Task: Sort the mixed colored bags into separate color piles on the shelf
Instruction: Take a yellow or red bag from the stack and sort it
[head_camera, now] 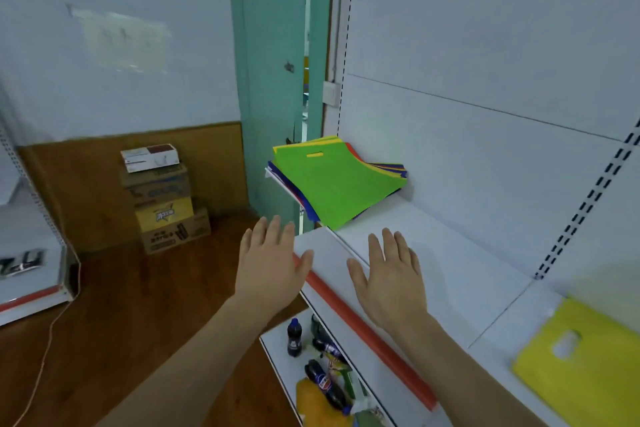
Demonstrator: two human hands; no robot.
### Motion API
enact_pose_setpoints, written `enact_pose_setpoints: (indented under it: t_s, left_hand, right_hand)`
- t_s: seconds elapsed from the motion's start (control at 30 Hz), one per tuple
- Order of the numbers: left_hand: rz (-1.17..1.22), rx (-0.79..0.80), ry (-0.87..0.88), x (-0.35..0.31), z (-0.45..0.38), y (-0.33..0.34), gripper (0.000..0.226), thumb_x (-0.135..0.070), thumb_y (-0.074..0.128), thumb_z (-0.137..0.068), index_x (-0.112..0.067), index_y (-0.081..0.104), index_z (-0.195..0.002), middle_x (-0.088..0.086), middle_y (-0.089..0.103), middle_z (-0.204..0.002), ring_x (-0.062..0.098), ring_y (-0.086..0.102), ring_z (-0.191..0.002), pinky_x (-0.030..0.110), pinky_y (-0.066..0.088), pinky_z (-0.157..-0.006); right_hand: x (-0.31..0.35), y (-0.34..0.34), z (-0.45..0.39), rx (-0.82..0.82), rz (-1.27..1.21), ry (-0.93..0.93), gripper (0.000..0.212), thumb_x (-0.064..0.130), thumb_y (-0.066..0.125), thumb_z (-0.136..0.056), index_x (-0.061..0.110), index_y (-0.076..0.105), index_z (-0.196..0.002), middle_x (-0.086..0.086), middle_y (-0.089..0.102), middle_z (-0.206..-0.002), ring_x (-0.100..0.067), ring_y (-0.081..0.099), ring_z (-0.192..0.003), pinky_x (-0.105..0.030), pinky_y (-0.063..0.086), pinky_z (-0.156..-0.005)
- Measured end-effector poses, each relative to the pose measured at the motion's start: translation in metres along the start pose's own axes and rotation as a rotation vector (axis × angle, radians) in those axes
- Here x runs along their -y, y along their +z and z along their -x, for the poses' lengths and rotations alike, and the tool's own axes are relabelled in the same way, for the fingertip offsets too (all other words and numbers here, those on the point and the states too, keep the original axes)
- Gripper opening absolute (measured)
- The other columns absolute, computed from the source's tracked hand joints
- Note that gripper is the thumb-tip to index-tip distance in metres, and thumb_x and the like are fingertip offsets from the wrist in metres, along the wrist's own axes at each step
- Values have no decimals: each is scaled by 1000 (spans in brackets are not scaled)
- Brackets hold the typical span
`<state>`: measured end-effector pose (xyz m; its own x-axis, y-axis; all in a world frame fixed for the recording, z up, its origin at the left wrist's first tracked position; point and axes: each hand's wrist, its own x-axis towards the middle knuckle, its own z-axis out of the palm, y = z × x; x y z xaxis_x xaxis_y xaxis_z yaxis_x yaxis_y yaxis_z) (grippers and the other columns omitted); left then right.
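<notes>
While both hands hover empty, no bag is held. The left hand (268, 265) is spread flat with straight fingers, off the front edge of the shelf (450, 253) near its left end. The right hand (389, 272) is likewise spread, palm down, above the bare shelf surface; whether it touches the shelf cannot be told.

Location of the work items:
- The mixed stack of bags (337, 180) lies at the far left end of the shelf, against the back panel, well beyond both hands. A green bag (341, 187) is on top; yellow, red and blue edges show beneath it.
- The stack overhangs the shelf's left end and front corner.
- One yellow bag (585, 367) lies alone at the right end of the shelf, well apart from the stack. It appears to start the yellow pile.

Judged status: sorting is at an early stage; most bags are unsorted.

Hazards from this position:
1. Overhang. Pulling the top bag toward the front may drag the lower bags with it and tip the stack off the shelf's left end onto the floor.
2. Multiple pick. The bags are thin and flat; a flat-handed grab may lift two colours together.
3. Drop zone. A bag slipping off the front edge, marked by the red strip (363, 333), would land among the bottles (294, 336) on the lower shelf.
</notes>
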<state>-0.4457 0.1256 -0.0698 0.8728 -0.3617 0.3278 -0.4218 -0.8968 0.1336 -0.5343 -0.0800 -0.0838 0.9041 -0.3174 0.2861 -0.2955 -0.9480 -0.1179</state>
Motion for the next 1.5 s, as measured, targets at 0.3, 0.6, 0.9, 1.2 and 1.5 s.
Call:
enact_pose_setpoints:
  t_s: [0.3,0.6,0.9,1.2,1.5]
  left_hand:
    - [42,5,122,43,-120,29,72,-65,30,-104,-19,39,-159,9,40,-164,32,28,-155,52,23,-127]
    - [23,22,237,53,-244,68,75,-67,29,-104,-17,38,-159,12,37,-165,33,27,-156,53,22,-128]
    - [-120,113,399,70,-321,102,104,-86,6,-92,-13,30,-163,25,16,-171,39,7,-161,56,8,-130]
    - [-185,140,680,69,-347,111,93,-79,14,-97,-12,53,-148,31,38,-160,41,29,-152,57,13,-127]
    - [20,110,772,67,-345,122,91,-85,21,-90,-20,56,-142,14,62,-143,44,40,-143,61,19,-123]
  right_hand:
    - [33,31,-99,-25,53,117,76,64,27,-105,13,39,-160,-16,31,-168,-35,22,-157,-51,22,-126]
    - [42,75,-198,-14,33,151,81,69,20,-101,18,39,-161,-13,27,-171,-33,18,-159,-52,19,-128]
    - [43,93,-229,106,120,228,73,69,21,-99,33,34,-161,0,28,-171,-27,17,-159,-59,13,-127]
    - [75,87,-217,-5,152,824,63,69,34,-99,33,51,-148,-13,31,-167,-36,18,-157,-57,19,-125]
    - [81,66,-195,-260,-121,1097,60,27,58,-98,8,36,-150,-23,57,-129,-45,59,-115,-50,50,-91]
